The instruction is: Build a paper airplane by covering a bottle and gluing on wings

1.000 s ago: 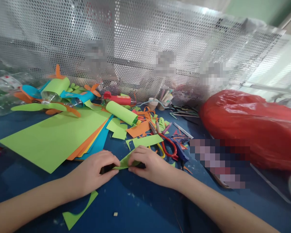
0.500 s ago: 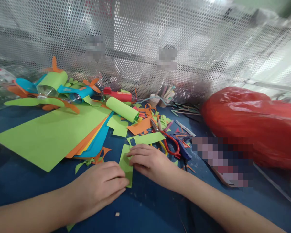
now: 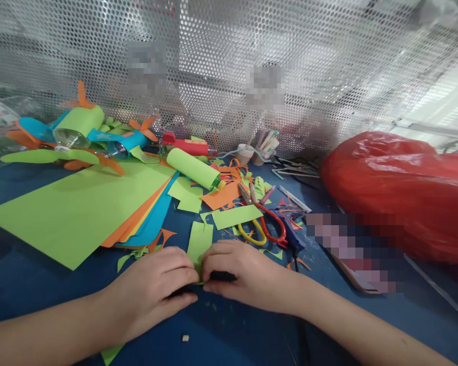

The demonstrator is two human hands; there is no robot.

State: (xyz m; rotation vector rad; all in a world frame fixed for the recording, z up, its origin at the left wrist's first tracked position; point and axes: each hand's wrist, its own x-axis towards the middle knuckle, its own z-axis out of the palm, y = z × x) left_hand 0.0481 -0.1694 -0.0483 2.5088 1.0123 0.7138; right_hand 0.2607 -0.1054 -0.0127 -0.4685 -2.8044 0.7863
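Observation:
A green paper strip (image 3: 199, 243) lies on the blue table, its near end between my two hands. My left hand (image 3: 156, 287) has its fingers at the strip's left edge, bent and closed on it. From the right, my right hand (image 3: 238, 272) pinches the near end with thumb and fingers. Beyond the hands lies another green paper piece (image 3: 236, 217), beside scissors with red handles (image 3: 274, 226) and a yellow-handled pair (image 3: 253, 237). A bottle wrapped in green paper (image 3: 194, 169) lies farther back.
Large coloured sheets (image 3: 80, 208) and paper-covered bottle models (image 3: 80, 124) occupy the left. A blue glue gun (image 3: 292, 231), a partly blurred flat object (image 3: 351, 254) and a red plastic bag (image 3: 397, 195) are on the right. A perforated metal panel (image 3: 213, 66) stands behind.
My right hand has moved down from the strip's upper part to its near end, where its fingers now pinch. More of the strip's far part shows. The camera view has shifted slightly.

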